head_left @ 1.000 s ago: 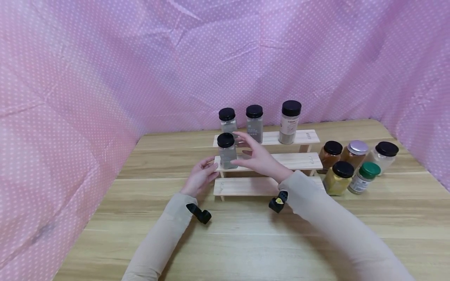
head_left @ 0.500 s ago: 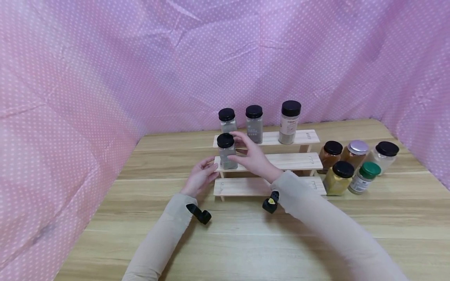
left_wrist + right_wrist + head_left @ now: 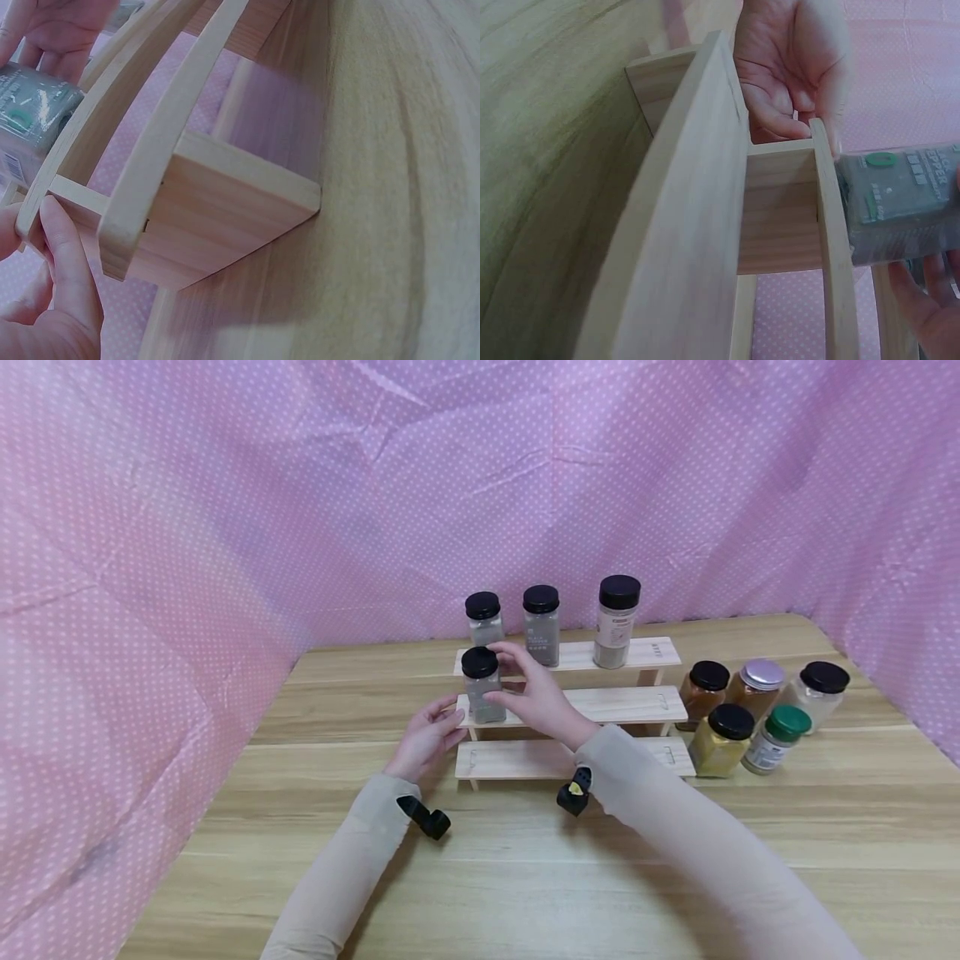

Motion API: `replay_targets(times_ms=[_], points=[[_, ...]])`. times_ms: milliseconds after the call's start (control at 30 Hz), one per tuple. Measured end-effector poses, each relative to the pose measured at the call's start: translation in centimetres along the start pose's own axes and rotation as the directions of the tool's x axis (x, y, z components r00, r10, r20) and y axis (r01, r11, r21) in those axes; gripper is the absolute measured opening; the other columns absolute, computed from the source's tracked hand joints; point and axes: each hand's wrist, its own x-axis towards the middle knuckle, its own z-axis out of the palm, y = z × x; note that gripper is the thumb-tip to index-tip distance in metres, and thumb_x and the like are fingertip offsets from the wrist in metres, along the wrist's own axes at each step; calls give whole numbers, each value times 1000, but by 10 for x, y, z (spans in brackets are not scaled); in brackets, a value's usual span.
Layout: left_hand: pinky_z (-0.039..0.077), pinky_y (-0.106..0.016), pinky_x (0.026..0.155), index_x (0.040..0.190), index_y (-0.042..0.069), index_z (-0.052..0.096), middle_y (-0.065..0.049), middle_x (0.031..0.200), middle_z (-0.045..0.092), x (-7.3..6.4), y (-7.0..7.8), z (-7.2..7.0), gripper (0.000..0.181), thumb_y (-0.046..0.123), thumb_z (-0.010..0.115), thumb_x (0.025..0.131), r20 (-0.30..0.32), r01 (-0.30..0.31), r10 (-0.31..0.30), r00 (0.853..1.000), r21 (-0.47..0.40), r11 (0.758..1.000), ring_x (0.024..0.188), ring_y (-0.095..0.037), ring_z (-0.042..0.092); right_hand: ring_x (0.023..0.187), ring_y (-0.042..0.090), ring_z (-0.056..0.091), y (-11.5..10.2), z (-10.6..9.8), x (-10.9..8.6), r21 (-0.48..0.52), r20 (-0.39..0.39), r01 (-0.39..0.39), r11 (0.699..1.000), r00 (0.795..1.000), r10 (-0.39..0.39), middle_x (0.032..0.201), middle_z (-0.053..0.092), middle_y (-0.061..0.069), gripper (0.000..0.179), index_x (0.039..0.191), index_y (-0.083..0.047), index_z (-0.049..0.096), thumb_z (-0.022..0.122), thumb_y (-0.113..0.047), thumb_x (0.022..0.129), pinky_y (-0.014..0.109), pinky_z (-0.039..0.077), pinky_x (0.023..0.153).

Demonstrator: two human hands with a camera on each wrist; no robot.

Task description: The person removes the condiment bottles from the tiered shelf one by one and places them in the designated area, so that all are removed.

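Observation:
A clear spice jar with a black lid stands upright at the left end of the middle tier of a wooden rack. My right hand holds it from the right, thumb across the front and fingers toward the back. In the right wrist view, the jar shows a printed label with a green mark, its base against the shelf board. My left hand pinches the left end of that same tier. Up close in the left wrist view, thumb and finger of the left hand are on either side of the board's end.
On the top tier stand a clear jar, a grey-filled jar and a taller labelled shaker. Right of the rack are several more jars, including a yellow-filled one and a green-lidded one. A pink dotted cloth hangs behind.
My right hand has shifted a little left and settled closer around the jar, which has edged very slightly left. The left hand stays at the end of the shelf.

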Motion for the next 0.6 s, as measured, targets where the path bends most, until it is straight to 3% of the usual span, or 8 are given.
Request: replay_targets(times_ms=[600], points=[[52,-15,75,144,-3,31,-1,103,50,0,0,0,50,-1,47,97,-7,-4,4,1000,31,999,81,-3,56,115,30,54,-10,-9,-11,10,-16,53,999,998,-53,126,54,14,59,134,-11,44,70,0,82,47,51,94]])
